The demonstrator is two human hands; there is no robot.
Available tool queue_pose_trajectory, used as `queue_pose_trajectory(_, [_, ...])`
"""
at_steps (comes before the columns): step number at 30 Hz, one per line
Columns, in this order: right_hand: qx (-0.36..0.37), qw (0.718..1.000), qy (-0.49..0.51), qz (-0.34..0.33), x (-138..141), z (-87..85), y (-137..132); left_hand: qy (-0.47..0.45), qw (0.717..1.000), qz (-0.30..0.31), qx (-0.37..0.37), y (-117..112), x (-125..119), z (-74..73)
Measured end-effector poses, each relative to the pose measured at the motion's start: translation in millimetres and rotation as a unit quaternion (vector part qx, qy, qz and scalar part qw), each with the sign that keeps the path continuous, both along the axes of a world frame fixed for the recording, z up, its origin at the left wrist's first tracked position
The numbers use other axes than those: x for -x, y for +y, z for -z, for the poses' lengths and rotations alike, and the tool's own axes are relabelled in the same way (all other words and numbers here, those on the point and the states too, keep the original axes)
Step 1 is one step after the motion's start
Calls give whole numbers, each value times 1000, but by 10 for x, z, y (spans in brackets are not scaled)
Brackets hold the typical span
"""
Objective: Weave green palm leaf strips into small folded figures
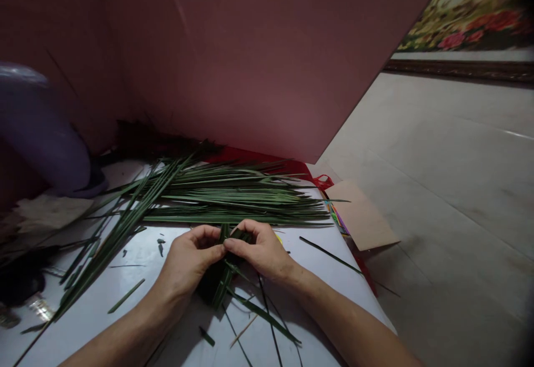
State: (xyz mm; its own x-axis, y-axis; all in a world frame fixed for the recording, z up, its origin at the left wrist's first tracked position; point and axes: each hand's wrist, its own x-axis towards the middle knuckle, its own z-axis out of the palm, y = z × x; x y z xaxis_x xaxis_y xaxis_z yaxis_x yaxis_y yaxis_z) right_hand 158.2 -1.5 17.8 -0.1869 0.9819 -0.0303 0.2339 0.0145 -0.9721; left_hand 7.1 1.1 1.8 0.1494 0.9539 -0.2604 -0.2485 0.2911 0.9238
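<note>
My left hand (189, 261) and my right hand (261, 250) meet over a small dark green piece of folded leaf strips (219, 283) on a white table top (137, 311). Both hands pinch its upper end between thumb and fingers. Loose strip ends trail from it toward me, one long strip (262, 314) running to the right. Just beyond my fingers lies a large pile of long green leaf strips (225, 197), fanned across the table.
A second bundle of long strips (120, 228) slants to the left. A purple rounded object (39, 133) stands at the far left. A cardboard piece (361, 214) lies past the table's right edge on the pale floor. A dull red wall rises behind.
</note>
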Motion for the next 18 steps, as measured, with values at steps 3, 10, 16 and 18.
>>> queue_pose_trajectory(3, [-7,1000,-15,6,-2,-9,14,14,1000,-8,5,-4,-9,-4])
queue_pose_trajectory(10, [3,1000,-13,-6,-24,45,14,2,1000,3,21,-12,6,-36])
queue_pose_trajectory(16, [-10,1000,-26,0,-19,51,39,34,999,-23,-21,-35,-22,-45])
queue_pose_trajectory(18, [-22,999,-28,4,-18,42,46,46,998,-26,-35,-37,-34,-47])
